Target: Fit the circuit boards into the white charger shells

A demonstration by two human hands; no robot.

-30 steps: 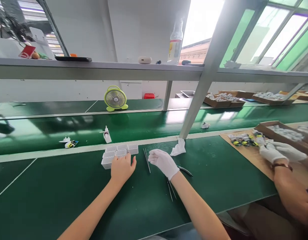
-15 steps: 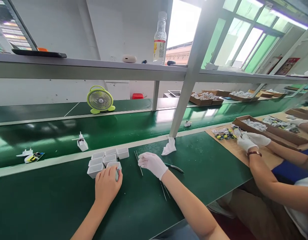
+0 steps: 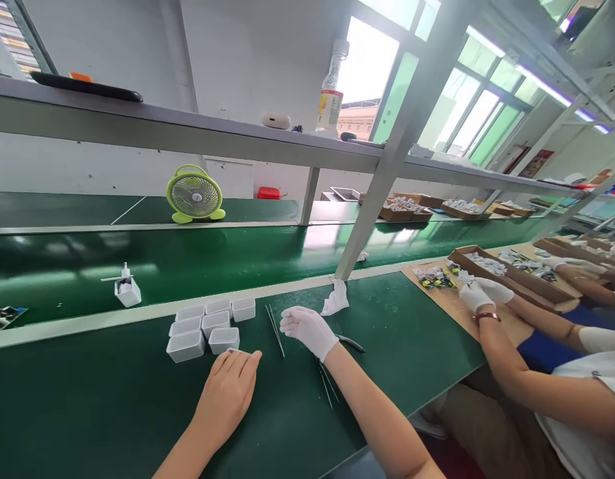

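Note:
My left hand, bare, is closed with its fingers curled just in front of the open white plastic boxes. A thin pale edge shows at its fingertips; what it belongs to is hidden. The boxes are grouped in short rows on the green table. My right hand wears a white glove, its fingers bent together; whether anything is inside them is hidden. Left of it lie thin metal rods, and more thin rods stick out below its wrist. The dark handle of a plier-like tool shows behind the wrist.
A crumpled white cloth lies by the shelf post. On the green conveyor sits a white plug adapter. A green fan stands beyond. To the right, a co-worker's gloved hands are beside parts and a cardboard tray.
My left hand has drawn back toward me from the nearest right-hand box, which is left standing in its row. My right hand has barely moved. The adapter has shifted left along the conveyor.

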